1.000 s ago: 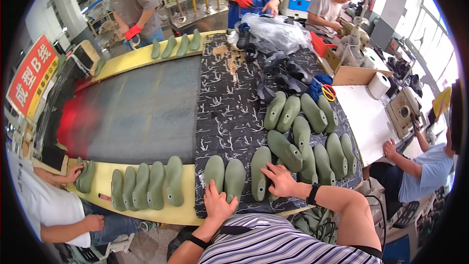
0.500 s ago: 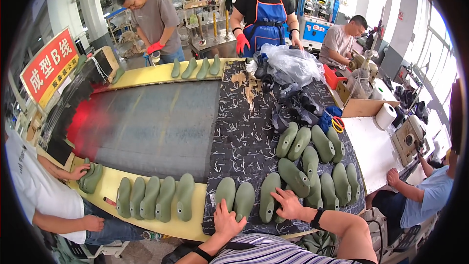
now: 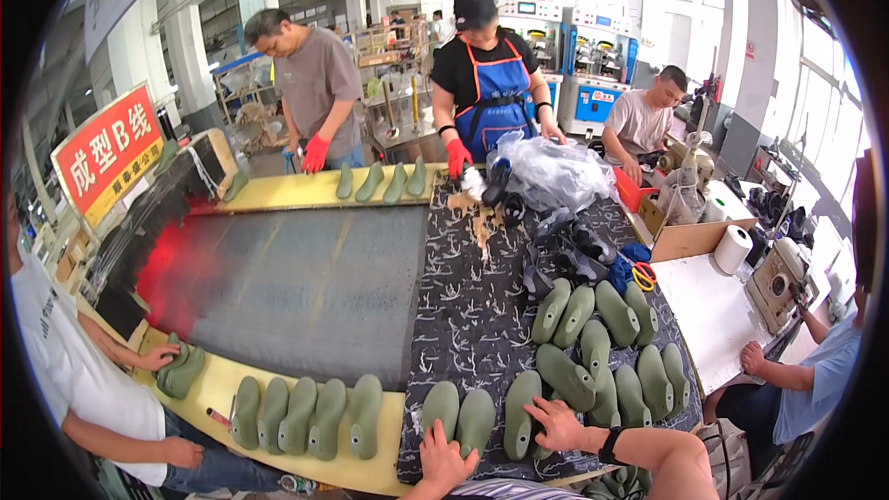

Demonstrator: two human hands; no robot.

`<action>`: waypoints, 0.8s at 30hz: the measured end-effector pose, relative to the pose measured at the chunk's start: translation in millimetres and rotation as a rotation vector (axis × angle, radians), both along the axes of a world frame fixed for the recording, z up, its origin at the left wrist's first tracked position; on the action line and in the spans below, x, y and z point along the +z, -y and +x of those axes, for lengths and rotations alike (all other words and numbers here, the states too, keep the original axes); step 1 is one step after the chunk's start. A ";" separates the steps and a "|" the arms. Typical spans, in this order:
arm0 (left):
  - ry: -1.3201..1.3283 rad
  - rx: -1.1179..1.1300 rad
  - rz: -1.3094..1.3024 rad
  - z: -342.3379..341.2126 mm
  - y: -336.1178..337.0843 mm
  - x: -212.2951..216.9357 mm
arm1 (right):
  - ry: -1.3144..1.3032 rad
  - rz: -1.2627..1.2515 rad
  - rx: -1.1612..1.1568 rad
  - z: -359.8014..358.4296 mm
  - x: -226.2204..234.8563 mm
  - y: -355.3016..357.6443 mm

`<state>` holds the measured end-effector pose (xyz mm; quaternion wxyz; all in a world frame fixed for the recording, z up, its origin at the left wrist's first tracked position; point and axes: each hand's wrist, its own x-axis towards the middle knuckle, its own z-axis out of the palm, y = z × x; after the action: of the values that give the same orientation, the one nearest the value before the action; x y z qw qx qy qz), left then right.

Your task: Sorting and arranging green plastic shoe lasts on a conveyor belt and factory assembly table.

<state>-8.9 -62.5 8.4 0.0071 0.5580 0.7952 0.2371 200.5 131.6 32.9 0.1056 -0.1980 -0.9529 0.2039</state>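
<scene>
Two green shoe lasts stand side by side at the near edge of the patterned black cloth, the left last (image 3: 440, 406) and the right last (image 3: 477, 417). My left hand (image 3: 446, 463) has its fingers and thumb around their near ends. Just to the right, my right hand (image 3: 558, 424) has its fingertips against the edge of another green last (image 3: 521, 403). Below that hand, a further last (image 3: 543, 451) is mostly hidden, and the fingers close over it. Several more lasts (image 3: 599, 347) lie in rows beyond my right hand.
A row of lasts (image 3: 298, 417) lies on the yellow board at left, beside a dark belt (image 3: 306, 296). Shoe uppers (image 3: 579, 255), clear plastic bags (image 3: 551, 176) and scissors (image 3: 644, 275) lie farther up the cloth. Co-workers surround the table; one at left touches lasts (image 3: 182, 370).
My view has tilted upward, so the table sits lower in the picture. Both my hands remain at the same lasts. The aproned co-worker's head is now bent down, and the grey-shirted co-worker's gloved hand has shifted.
</scene>
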 end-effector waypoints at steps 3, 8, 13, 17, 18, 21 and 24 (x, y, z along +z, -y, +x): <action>0.004 0.000 -0.016 0.1 0.9 0.0 | -0.013 -0.020 0.007 -0.8 -1.1 -1.0; -0.002 0.016 0.010 -1.8 -0.5 -5.6 | -0.068 0.023 0.008 -3.0 2.1 0.0; -0.006 0.025 0.012 2.4 -1.6 8.9 | -0.060 0.027 -0.006 -2.5 1.7 0.0; 0.152 0.131 -0.074 11.2 -1.1 30.9 | -0.064 0.025 -0.001 -1.8 -0.2 -1.5; 0.177 0.138 -0.092 11.5 -0.9 31.3 | -0.066 0.026 -0.006 -1.5 0.1 -0.7; 0.125 0.128 -0.078 11.8 0.5 24.3 | -0.064 0.018 -0.010 0.6 -0.7 0.2; 0.119 0.099 -0.088 9.2 0.6 17.4 | 0.030 -0.026 -0.016 1.9 -7.0 -1.5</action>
<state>0.3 -63.1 25.8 0.0669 0.5021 0.8297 0.2346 202.4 133.1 26.0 0.0903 -0.2098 -0.9501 0.2124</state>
